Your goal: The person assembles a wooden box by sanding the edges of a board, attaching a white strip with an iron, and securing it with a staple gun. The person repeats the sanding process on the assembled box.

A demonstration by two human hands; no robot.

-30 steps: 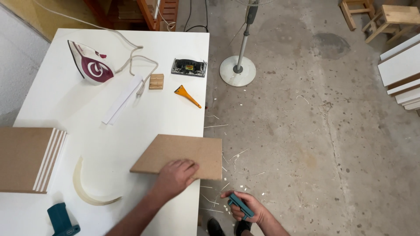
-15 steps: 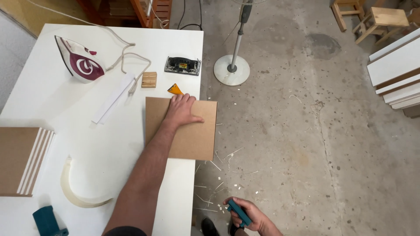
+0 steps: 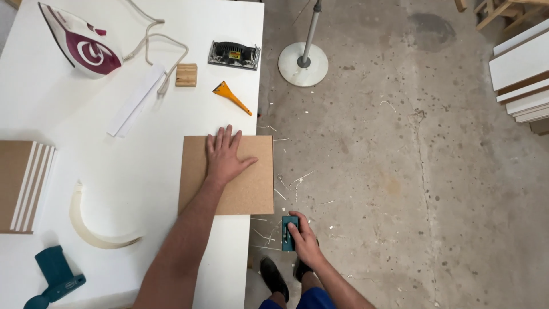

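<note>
Under the left hand's grip lies a matt, rough-looking brown fibreboard panel on the smooth white bench. The right hand grips a smooth teal plastic tool above rough, speckled concrete floor.

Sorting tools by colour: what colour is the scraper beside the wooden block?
Orange, seen in the head view: the scraper lies on the white table.

board partly hidden under left hand; teal tool mostly covered by right hand, kind unclear.
</note>
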